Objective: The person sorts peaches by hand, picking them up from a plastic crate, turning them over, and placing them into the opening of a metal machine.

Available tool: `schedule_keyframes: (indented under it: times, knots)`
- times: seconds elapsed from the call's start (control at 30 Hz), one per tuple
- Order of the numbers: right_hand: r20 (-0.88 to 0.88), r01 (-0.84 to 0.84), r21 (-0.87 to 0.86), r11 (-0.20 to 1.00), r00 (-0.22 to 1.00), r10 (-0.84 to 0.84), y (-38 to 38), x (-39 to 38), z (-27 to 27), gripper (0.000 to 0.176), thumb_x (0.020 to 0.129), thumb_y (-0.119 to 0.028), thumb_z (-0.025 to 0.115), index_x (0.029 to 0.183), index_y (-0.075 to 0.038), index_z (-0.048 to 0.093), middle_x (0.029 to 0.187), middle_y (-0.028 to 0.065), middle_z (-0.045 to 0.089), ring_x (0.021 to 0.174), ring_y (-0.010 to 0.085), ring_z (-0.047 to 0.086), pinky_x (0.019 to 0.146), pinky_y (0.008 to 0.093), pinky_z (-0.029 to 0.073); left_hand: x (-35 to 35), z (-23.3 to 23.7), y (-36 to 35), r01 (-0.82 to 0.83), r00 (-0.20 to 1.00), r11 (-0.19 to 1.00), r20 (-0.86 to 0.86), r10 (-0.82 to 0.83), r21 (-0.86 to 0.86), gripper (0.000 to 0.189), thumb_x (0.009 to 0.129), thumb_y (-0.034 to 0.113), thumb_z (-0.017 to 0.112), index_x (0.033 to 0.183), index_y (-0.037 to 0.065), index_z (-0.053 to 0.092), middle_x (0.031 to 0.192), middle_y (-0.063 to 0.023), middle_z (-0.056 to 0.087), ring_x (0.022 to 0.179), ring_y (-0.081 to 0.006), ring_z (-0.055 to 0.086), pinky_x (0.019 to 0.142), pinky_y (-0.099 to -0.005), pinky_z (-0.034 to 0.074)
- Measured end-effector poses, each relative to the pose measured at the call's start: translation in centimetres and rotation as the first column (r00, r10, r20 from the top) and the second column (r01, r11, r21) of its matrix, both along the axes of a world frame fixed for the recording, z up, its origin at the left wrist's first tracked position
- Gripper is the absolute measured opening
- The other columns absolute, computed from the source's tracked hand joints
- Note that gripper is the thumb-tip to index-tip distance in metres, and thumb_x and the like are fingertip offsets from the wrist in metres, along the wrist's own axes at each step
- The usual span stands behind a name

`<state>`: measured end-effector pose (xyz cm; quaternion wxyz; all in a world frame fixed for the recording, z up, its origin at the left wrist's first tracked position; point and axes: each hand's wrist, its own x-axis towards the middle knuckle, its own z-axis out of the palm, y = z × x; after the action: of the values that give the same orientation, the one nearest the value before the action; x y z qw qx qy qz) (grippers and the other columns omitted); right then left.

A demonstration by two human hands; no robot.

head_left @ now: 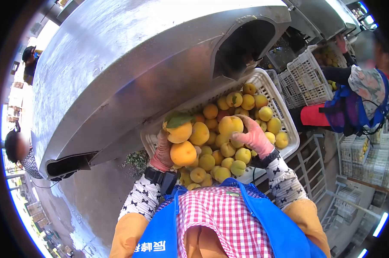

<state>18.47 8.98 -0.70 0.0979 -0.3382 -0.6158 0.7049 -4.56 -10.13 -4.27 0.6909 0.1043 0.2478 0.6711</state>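
My left hand, in a pink glove, is closed around peaches at the left part of a white crate. An orange-yellow peach and one with a green leaf on top lie against its fingers. My right hand, also gloved in pink, grips a large yellow peach between thumb and fingers, above the pile. Many yellow and orange peaches fill the crate under both hands. Parts of both hands' fingers are hidden behind the fruit.
A large metal machine with a dark opening rises beyond the crate. At right, a person is beside another white crate of fruit. A metal rack stands at lower right. Two more people appear at far left.
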Motion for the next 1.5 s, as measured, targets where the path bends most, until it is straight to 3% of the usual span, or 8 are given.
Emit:
schedule_keyframes:
  times: [0.2, 0.33, 0.43, 0.5, 0.83, 0.97, 1.1, 1.5]
  knots:
    - [-0.218, 0.189, 0.347, 0.918, 0.969, -0.117, -0.3, -0.2, 2.9, 0.101, 0.068, -0.038, 0.083, 0.149, 0.002, 0.036, 0.141, 0.0165, 0.047, 0.133, 0.0258, 0.044, 0.113, 0.0367, 0.033, 3.1, 3.5, 4.9, -0.238, 0.958, 0.963, -0.193, 0.212, -0.125, 0.105, 0.069, 0.089, 0.056, 0.139, 0.011, 0.047, 0.125, -0.0144, 0.060, 0.103, -0.0385, 0.066, 0.083, -0.0525, 0.059]
    - [-0.393, 0.240, 0.195, 0.951, 0.907, -0.148, 3.6, -1.5, 5.6, 0.101, 0.069, -0.040, 0.081, 0.148, 0.003, 0.036, 0.141, 0.0177, 0.047, 0.133, 0.0260, 0.046, 0.113, 0.0361, 0.033, 1.9, 3.2, 6.2, -0.034, 0.990, 0.997, 0.138, 0.024, 0.069, 0.108, 0.068, 0.093, 0.051, 0.139, 0.013, 0.047, 0.124, -0.0157, 0.060, 0.091, -0.0440, 0.065, 0.077, -0.0554, 0.055]
    - [-0.363, 0.252, 0.520, 0.816, 0.930, -0.056, 8.2, -3.8, 6.1, 0.078, 0.076, -0.033, 0.072, 0.141, 0.003, 0.048, 0.130, 0.0210, 0.057, 0.123, 0.0301, 0.054, 0.107, 0.0380, 0.039, 2.4, 5.4, 7.5, -0.130, 0.990, 0.991, -0.065, 0.129, -0.016, 0.103, 0.072, 0.087, 0.055, 0.141, 0.012, 0.044, 0.126, -0.0117, 0.060, 0.086, -0.0475, 0.067, 0.077, -0.0579, 0.055]
    - [-0.171, 0.155, 0.860, 0.487, 0.985, -0.011, 10.9, -5.7, 3.6, 0.074, 0.077, -0.027, 0.071, 0.141, 0.000, 0.047, 0.129, 0.0255, 0.056, 0.118, 0.0388, 0.055, 0.104, 0.0425, 0.042, 2.6, 4.2, 7.5, -0.094, 0.995, 0.996, -0.022, 0.094, -0.004, 0.101, 0.073, 0.086, 0.056, 0.142, 0.012, 0.043, 0.127, -0.0103, 0.059, 0.087, -0.0480, 0.067, 0.077, -0.0586, 0.055]
    - [0.181, -0.126, 0.976, 0.178, 0.923, -0.340, 12.5, -13.0, 0.3, 0.073, 0.078, -0.036, 0.076, 0.134, 0.002, 0.049, 0.120, 0.0285, 0.056, 0.108, 0.0431, 0.058, 0.089, 0.0463, 0.052, 2.0, 2.2, 5.8, -0.139, 0.988, 0.990, 0.067, 0.140, -0.017, 0.105, 0.071, 0.086, 0.057, 0.140, 0.008, 0.044, 0.129, -0.0150, 0.059, 0.090, -0.0413, 0.070, 0.077, -0.0517, 0.061]
    - [-0.273, 0.308, 0.938, 0.158, 0.939, -0.208, 12.1, -10.9, 4.7, 0.078, 0.075, -0.041, 0.080, 0.131, 0.005, 0.052, 0.130, 0.0307, 0.053, 0.117, 0.0438, 0.055, 0.097, 0.0444, 0.049, 1.2, 3.9, 6.5, -0.127, 0.992, 0.992, 0.025, 0.127, -0.012, 0.094, 0.075, 0.084, 0.057, 0.131, 0.009, 0.052, 0.118, -0.0133, 0.063, 0.085, -0.0432, 0.068, 0.075, -0.0542, 0.058]
    - [-0.241, 0.005, 0.593, 0.805, 0.955, 0.172, 4.0, -4.9, 5.2, 0.088, 0.074, -0.036, 0.082, 0.143, 0.003, 0.044, 0.133, 0.0238, 0.054, 0.126, 0.0348, 0.053, 0.108, 0.0413, 0.041, 1.8, 5.0, 7.7, -0.288, 0.947, 0.957, 0.157, 0.281, 0.023, 0.098, 0.077, 0.084, 0.055, 0.138, 0.008, 0.046, 0.125, -0.0145, 0.060, 0.097, -0.0404, 0.067, 0.079, -0.0528, 0.059]
    - [0.043, -0.058, 0.848, 0.527, 0.998, 0.039, 1.8, -3.4, 6.4, 0.077, 0.065, -0.023, 0.082, 0.136, -0.007, 0.055, 0.122, 0.0215, 0.057, 0.110, 0.0396, 0.060, 0.094, 0.0409, 0.051, 2.6, 6.5, 7.6, -0.134, 0.991, 0.991, 0.004, 0.134, 0.024, 0.098, 0.080, 0.084, 0.050, 0.144, 0.010, 0.041, 0.134, -0.0153, 0.055, 0.098, -0.0402, 0.068, 0.086, -0.0564, 0.057]
